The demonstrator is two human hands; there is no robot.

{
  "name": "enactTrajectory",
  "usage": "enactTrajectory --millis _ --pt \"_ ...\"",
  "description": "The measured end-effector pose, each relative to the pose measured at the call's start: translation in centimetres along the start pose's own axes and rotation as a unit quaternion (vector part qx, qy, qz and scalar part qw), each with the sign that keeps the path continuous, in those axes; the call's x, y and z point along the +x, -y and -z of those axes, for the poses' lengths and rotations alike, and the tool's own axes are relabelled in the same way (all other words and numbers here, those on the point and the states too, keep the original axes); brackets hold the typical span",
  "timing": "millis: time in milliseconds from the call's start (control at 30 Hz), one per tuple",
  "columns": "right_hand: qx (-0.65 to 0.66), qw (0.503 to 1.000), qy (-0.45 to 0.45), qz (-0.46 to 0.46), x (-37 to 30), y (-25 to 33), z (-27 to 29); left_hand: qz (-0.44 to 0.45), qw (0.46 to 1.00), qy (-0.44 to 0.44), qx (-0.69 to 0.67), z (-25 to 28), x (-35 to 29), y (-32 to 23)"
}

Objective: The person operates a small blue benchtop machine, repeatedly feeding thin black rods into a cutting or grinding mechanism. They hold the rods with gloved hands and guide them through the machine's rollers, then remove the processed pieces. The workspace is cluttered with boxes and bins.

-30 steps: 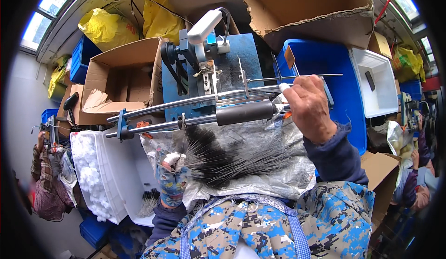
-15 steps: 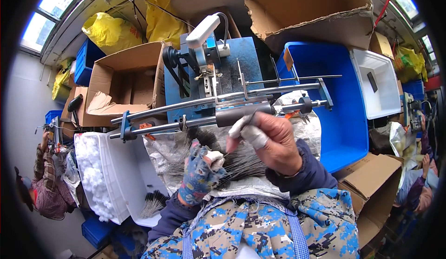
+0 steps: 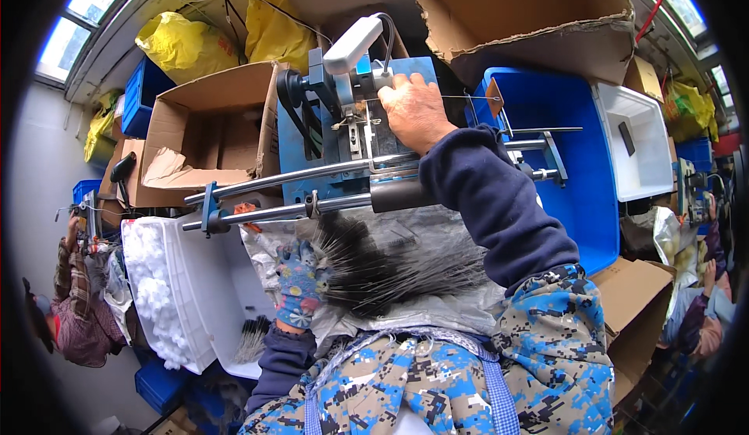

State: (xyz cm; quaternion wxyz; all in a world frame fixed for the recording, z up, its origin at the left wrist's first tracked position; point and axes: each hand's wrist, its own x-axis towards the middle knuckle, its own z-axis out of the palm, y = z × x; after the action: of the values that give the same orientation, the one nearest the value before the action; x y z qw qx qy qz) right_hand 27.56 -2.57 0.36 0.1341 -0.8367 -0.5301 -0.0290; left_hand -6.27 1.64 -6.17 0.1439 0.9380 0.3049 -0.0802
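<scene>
My right hand (image 3: 417, 111), bare, reaches over a small blue-based machine (image 3: 292, 177). Its fingers are closed around a thin wire (image 3: 470, 97) that runs out to the right; their tips are hidden behind the hand. My left hand (image 3: 300, 283), in a floral fabric glove, is low at the left end of a heap of thin wire brushes with black bristles (image 3: 374, 267). How its fingers are set against the wires I cannot make out. The brushes lie on a whitish sheet (image 3: 425, 310) over my lap.
Two metal rails (image 3: 289, 210) cross in front of the machine, with a dark cylinder (image 3: 402, 194) on the nearer one. A white bin (image 3: 191, 294) with white fluff stands left, a blue bin (image 3: 573, 224) right. Cardboard boxes (image 3: 211, 123) stand around; other people work at both sides.
My right hand has moved from above the brushes forward to the machine, across the rails. My left hand has shifted left and down, to the heap's left end.
</scene>
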Motion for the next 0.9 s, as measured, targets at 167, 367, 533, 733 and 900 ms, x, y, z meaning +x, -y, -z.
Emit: enactTrajectory --millis 167,367,533,733,900 --pt "-0.060 0.998 -0.002 0.006 -0.2 0.4 -0.2 -0.034 0.999 -0.037 0.019 -0.5 0.4 0.4" --pt "-0.063 0.997 -0.041 0.027 -0.6 0.5 0.0 -0.026 0.998 0.000 -0.062 -0.3 1.0 0.4" --pt "-0.055 0.997 -0.041 0.023 -0.6 0.3 -0.1 -0.054 0.996 -0.064 -0.036 0.3 0.7 -0.1" --pt "0.007 0.999 -0.028 0.030 -0.2 -0.1 -0.6 -0.033 0.965 -0.098 -0.240 0.0 0.5 -0.5" --pt "0.029 0.999 -0.013 -0.009 0.1 -1.0 -1.2 -0.173 0.958 -0.165 -0.160 4.4 1.1 -4.1"
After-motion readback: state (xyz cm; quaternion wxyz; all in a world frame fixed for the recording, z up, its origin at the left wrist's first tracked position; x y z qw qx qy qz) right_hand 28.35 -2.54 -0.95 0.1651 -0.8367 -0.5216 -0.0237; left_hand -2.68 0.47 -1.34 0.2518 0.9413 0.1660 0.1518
